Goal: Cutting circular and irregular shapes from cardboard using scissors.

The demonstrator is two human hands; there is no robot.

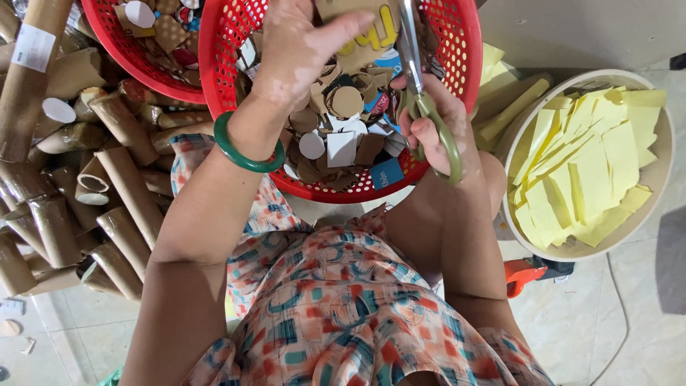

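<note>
My left hand [304, 46] pinches a piece of brown cardboard [357, 25] with yellow print over a red plastic basket [464, 53]. A green bangle [246, 154] circles that wrist. My right hand [436, 121] grips green-handled scissors [421, 93], whose blades point up into the cardboard piece. The basket holds several cardboard cut-outs [343, 136], round and square, brown, white and blue.
A second red basket [125, 53] of scraps sits at the upper left. Several brown cardboard tubes [78, 193] lie heaped on the left. A round cream tub [654, 214] of yellow paper pieces stands at the right. An orange tool [525, 275] lies on the tiled floor.
</note>
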